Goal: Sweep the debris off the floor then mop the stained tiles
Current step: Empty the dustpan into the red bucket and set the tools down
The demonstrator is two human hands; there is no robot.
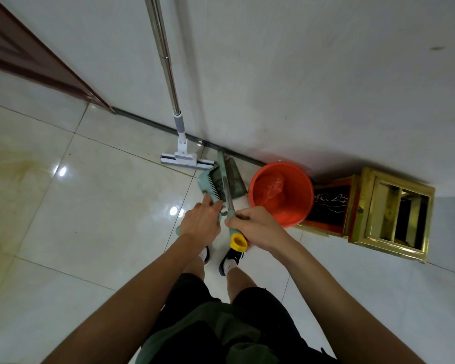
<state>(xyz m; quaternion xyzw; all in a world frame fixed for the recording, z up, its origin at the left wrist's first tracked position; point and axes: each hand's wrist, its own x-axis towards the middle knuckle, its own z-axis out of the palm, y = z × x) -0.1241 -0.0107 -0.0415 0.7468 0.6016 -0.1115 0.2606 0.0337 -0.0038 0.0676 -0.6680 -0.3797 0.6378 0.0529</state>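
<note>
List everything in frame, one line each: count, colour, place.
mop: 1, white-grey head, silver pole, leaning on the wall
dustpan: 1, pale green, on the floor by the wall
broom: 1, green handle, yellow end cap, bristles by the dustpan
bucket: 1, orange-red, on the floor right of the dustpan
cabinet: 1, gold frame, red edging, lying on its side, right
door: 1, dark brown, upper left
floor tiles: glossy cream, brownish stain at left
left hand: 1, at the dustpan's upright handle, grip unclear
right hand: 1, grips the broom handle
shoes: 2, black and white, bottom centre
</note>
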